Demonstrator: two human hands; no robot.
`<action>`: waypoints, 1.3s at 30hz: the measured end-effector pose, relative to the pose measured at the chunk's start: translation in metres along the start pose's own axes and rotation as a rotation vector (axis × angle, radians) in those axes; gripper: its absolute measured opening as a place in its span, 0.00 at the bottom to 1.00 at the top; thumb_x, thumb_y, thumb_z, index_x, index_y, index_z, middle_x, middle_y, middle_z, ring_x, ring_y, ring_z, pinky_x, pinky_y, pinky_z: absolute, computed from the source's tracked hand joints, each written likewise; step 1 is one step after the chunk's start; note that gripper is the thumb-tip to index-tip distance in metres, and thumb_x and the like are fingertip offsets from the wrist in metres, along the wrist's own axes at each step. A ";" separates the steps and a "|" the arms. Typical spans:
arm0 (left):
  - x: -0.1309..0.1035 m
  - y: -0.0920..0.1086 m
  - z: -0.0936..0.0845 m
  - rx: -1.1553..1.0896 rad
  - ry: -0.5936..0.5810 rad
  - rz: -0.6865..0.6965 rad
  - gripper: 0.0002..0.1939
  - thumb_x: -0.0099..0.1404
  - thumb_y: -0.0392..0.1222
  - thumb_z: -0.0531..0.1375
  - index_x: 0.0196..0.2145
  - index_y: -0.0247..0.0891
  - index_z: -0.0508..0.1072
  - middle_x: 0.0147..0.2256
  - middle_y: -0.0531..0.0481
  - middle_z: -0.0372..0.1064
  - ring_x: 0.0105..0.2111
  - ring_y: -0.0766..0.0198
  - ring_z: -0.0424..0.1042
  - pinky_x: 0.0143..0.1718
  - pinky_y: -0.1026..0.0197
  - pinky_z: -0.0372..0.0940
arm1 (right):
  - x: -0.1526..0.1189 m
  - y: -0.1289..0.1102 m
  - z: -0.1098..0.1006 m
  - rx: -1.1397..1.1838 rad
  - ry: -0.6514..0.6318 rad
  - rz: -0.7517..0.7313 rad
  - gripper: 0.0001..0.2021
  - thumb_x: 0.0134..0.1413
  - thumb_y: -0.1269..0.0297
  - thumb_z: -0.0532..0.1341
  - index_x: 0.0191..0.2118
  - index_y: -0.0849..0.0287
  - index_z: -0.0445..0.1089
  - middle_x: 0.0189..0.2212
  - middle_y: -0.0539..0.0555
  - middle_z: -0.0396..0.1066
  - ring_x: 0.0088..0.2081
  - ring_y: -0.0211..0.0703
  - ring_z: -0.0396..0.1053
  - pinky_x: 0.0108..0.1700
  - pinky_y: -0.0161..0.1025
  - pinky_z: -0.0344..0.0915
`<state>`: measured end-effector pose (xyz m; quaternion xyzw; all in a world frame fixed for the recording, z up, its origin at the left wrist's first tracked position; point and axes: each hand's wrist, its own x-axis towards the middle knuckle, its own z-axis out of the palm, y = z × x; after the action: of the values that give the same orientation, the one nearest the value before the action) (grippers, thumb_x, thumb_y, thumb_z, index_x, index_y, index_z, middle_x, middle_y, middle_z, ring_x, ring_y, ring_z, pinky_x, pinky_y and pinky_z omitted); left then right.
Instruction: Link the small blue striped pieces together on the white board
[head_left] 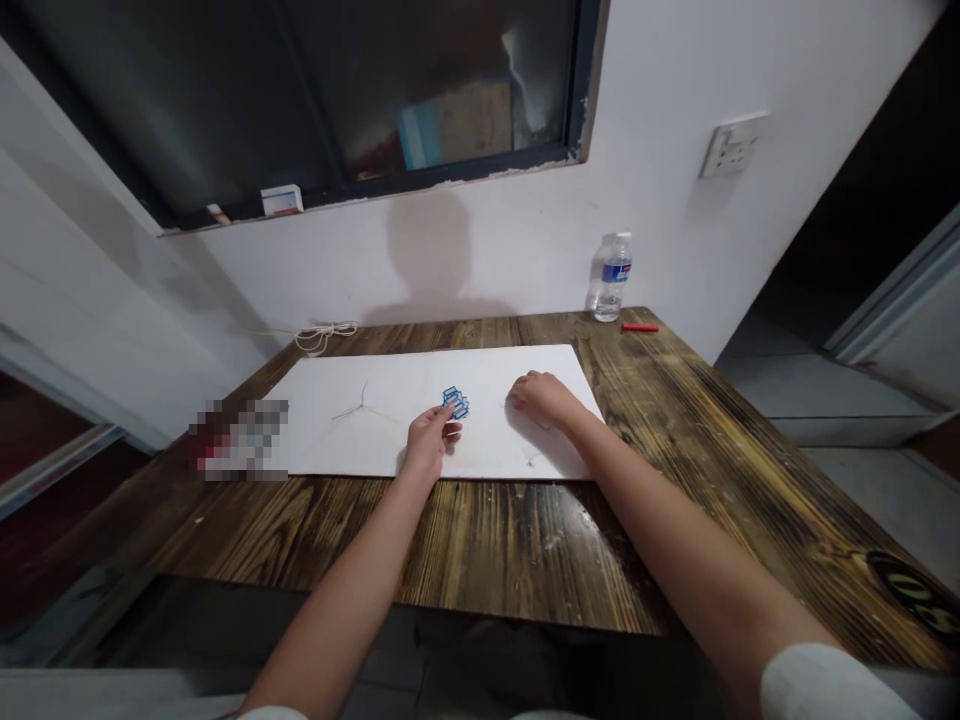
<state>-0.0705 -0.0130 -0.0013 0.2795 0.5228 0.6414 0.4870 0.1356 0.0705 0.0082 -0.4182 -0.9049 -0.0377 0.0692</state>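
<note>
A white board [409, 375] lies on the wooden table in front of me. My left hand [429, 440] pinches a small blue-edged cluster of flat pieces [456, 402] between thumb and fingers, just over the middle of the board; its exact kind is unclear. Toward the board's right end, my right hand [541, 397] rests low with its fingers curled down and together. Whatever is under those fingertips is hidden. Thin dark strands [363, 406] spread out from one point on the left half of the board. A faint mark or strand [531, 462] shows below my right hand.
Against the wall stand a water bottle [613, 280] and, beside it, a red stick-like object [640, 328]. A coil of pale cord [324, 336] lies at the back left of the wooden table [517, 550]. A small box [282, 201] sits on the window ledge. The table's left end is partly pixelated.
</note>
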 end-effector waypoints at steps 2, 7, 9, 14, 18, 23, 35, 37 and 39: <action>0.000 0.000 0.001 0.005 0.002 0.002 0.17 0.42 0.44 0.69 0.27 0.35 0.69 0.21 0.55 0.67 0.18 0.71 0.66 0.18 0.69 0.59 | 0.001 -0.004 0.000 -0.035 0.012 -0.038 0.12 0.59 0.65 0.52 0.39 0.60 0.73 0.40 0.58 0.72 0.43 0.47 0.65 0.41 0.38 0.57; -0.001 -0.001 0.001 0.026 0.002 0.002 0.17 0.42 0.44 0.69 0.28 0.35 0.69 0.22 0.53 0.68 0.19 0.71 0.67 0.19 0.68 0.60 | 0.004 -0.006 0.005 -0.054 0.029 -0.082 0.12 0.57 0.70 0.52 0.43 0.60 0.71 0.37 0.58 0.71 0.41 0.45 0.66 0.40 0.37 0.56; -0.001 -0.001 0.001 0.029 -0.004 0.005 0.17 0.42 0.44 0.69 0.28 0.34 0.69 0.23 0.53 0.69 0.19 0.71 0.67 0.19 0.69 0.60 | 0.006 -0.007 0.008 -0.060 0.039 -0.087 0.12 0.56 0.71 0.52 0.42 0.61 0.71 0.36 0.58 0.71 0.40 0.45 0.66 0.39 0.37 0.56; 0.000 -0.001 0.001 0.026 -0.014 0.012 0.18 0.41 0.45 0.70 0.28 0.34 0.70 0.23 0.53 0.69 0.19 0.71 0.67 0.18 0.69 0.60 | 0.009 -0.008 0.014 -0.084 0.052 -0.091 0.10 0.54 0.74 0.53 0.38 0.65 0.71 0.35 0.60 0.71 0.38 0.46 0.66 0.38 0.38 0.56; -0.001 -0.001 0.001 0.020 -0.010 0.012 0.19 0.41 0.45 0.70 0.28 0.34 0.69 0.23 0.53 0.68 0.19 0.71 0.67 0.18 0.69 0.60 | 0.010 -0.009 0.017 -0.078 0.054 -0.080 0.10 0.54 0.74 0.54 0.37 0.66 0.71 0.35 0.61 0.71 0.38 0.47 0.66 0.39 0.38 0.56; -0.001 0.000 0.002 0.025 0.004 0.003 0.18 0.41 0.44 0.70 0.28 0.34 0.69 0.23 0.52 0.69 0.19 0.71 0.66 0.18 0.69 0.60 | 0.010 -0.010 0.017 -0.060 0.055 -0.061 0.11 0.54 0.75 0.53 0.40 0.65 0.70 0.36 0.61 0.71 0.39 0.48 0.66 0.40 0.39 0.57; 0.002 -0.002 0.000 0.025 0.008 0.029 0.17 0.42 0.44 0.70 0.28 0.33 0.70 0.23 0.52 0.69 0.19 0.70 0.68 0.18 0.70 0.60 | 0.012 -0.017 0.009 0.618 0.335 0.187 0.11 0.48 0.73 0.58 0.38 0.60 0.73 0.31 0.53 0.75 0.31 0.39 0.70 0.34 0.32 0.60; 0.002 -0.002 0.000 0.047 0.006 0.045 0.16 0.44 0.44 0.69 0.28 0.33 0.70 0.24 0.51 0.70 0.20 0.69 0.70 0.18 0.70 0.60 | 0.016 -0.026 0.007 0.861 0.380 0.211 0.10 0.45 0.71 0.61 0.36 0.61 0.73 0.27 0.52 0.74 0.29 0.38 0.70 0.32 0.32 0.61; 0.003 -0.002 0.000 0.066 -0.003 0.063 0.16 0.45 0.44 0.68 0.29 0.33 0.71 0.25 0.49 0.72 0.21 0.69 0.71 0.19 0.70 0.61 | 0.020 -0.038 0.006 1.122 0.344 0.204 0.09 0.43 0.69 0.62 0.35 0.62 0.72 0.24 0.51 0.74 0.26 0.37 0.70 0.30 0.32 0.62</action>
<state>-0.0713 -0.0107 -0.0040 0.3126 0.5338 0.6384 0.4581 0.0936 0.0615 0.0048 -0.3905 -0.7178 0.3858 0.4283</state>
